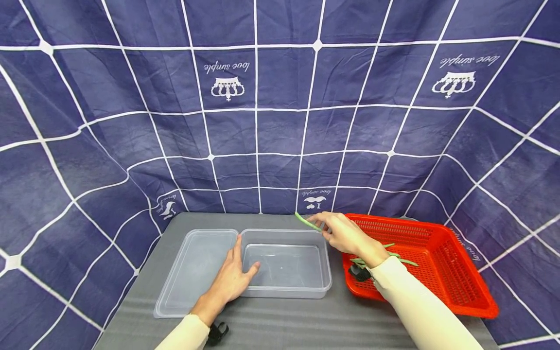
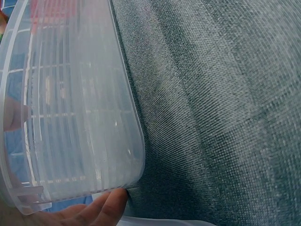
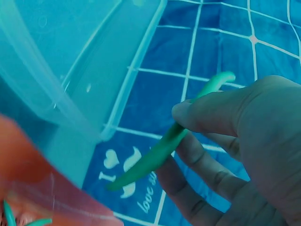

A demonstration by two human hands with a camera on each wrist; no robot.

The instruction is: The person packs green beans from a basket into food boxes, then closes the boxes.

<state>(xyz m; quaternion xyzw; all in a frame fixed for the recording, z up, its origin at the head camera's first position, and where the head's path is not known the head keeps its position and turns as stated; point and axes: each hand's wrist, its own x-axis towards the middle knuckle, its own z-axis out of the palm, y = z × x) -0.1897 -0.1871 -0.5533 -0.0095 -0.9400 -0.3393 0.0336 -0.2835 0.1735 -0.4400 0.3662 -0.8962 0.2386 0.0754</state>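
One lid [image 1: 197,272]: translucent plastic, rectangular with rounded corners, lying flat on the grey cloth-covered worktop [image 1: 144,301].
Left hand [image 1: 233,278]: open, straight fingers against the left side of the food container [image 1: 284,292], thumb over the inside.
Food container: translucent plastic, rectangular, upright, open-topped, just beside the lid.
Green bean [image 3: 153,157]: one, raised above the worktop near the container's far right corner.
Right hand [image 1: 343,233]: pinching that bean between thumb and fingers.
Red basket [image 1: 455,262]: perforated plastic, on the worktop right of the container.
Loose beans [image 1: 409,262]: several, green, lying in the basket, partly hidden by the right forearm [image 1: 411,296].
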